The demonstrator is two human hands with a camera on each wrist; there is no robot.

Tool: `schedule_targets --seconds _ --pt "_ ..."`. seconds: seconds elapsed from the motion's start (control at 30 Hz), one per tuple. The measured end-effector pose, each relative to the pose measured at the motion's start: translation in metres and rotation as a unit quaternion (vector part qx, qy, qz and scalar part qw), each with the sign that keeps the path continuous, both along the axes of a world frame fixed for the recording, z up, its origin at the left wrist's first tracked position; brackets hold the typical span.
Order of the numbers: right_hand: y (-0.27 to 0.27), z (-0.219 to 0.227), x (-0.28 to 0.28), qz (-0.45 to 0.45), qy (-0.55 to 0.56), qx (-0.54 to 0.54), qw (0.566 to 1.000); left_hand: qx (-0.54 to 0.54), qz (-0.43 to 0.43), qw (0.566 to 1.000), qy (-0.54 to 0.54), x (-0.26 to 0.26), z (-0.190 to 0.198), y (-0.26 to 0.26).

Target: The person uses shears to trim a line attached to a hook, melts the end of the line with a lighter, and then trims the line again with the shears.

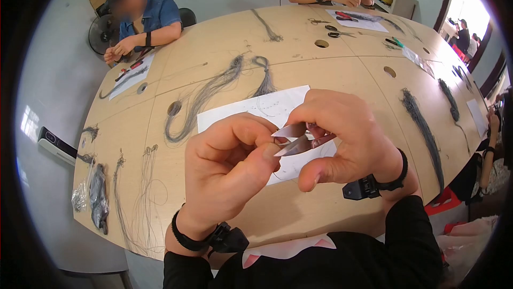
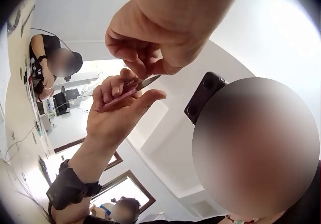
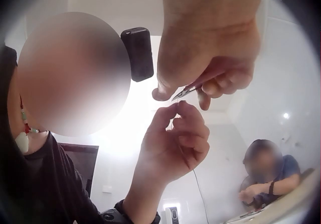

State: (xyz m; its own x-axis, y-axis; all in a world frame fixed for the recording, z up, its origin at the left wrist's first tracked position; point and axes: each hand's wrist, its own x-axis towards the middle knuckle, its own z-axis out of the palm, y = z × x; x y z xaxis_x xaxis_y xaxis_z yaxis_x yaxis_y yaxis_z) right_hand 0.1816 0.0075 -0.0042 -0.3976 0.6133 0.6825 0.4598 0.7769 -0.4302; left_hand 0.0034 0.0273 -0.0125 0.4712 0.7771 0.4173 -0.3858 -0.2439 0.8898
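Note:
In the head view, my right hand (image 1: 347, 134) holds small thread snips (image 1: 294, 146) with silver blades and a pink handle. The handle lies under the curled fingers, while the thumb stands out away from it. Both blades point left, spread apart, with their tips at the fingertips of my left hand (image 1: 230, 163). Those fingers pinch the end of a thin strand, and the right wrist view shows a fine dark strand (image 3: 181, 146) running down across the palm. In the left wrist view the pink handle (image 2: 120, 97) rests across the right fingers.
Beneath the hands lies a white paper (image 1: 214, 120) with small dark marks. Grey hair-like bundles (image 1: 227, 78) spread behind it, with another bundle (image 1: 425, 129) at right. A plastic bag (image 1: 99, 198) sits at left. Across the table (image 1: 326, 70), two people work near black scissors (image 1: 339, 34).

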Motion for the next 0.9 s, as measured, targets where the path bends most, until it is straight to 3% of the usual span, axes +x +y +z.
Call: schedule_targets --seconds 0.07,0.3,0.37,0.5,0.57,0.9 --pt "-0.0003 -0.0003 -0.0011 0.003 -0.006 0.014 1.0 -0.028 -0.059 0.998 0.002 -0.0031 0.0019 0.0003" --pt "-0.0015 -0.0035 -0.0064 -0.004 0.005 0.038 0.999 0.044 -0.057 0.996 0.054 -0.0012 -0.0032 0.0021" --pt "-0.0011 -0.0036 -0.0064 -0.002 0.006 0.044 0.999 0.028 -0.007 0.997 0.073 0.0017 0.0002 -0.0016" --pt "0.0005 -0.0048 -0.0052 -0.004 -0.007 0.051 0.999 0.029 -0.008 0.997 0.072 0.001 0.0017 -0.0009" --pt "0.0009 -0.0059 -0.0047 -0.006 -0.009 0.052 0.999 0.051 -0.049 0.996 0.055 -0.0021 -0.001 0.0024" --pt "-0.0007 -0.0049 -0.007 0.0 0.015 0.057 0.998 0.053 -0.02 0.997 0.046 -0.0033 0.0007 -0.0005"
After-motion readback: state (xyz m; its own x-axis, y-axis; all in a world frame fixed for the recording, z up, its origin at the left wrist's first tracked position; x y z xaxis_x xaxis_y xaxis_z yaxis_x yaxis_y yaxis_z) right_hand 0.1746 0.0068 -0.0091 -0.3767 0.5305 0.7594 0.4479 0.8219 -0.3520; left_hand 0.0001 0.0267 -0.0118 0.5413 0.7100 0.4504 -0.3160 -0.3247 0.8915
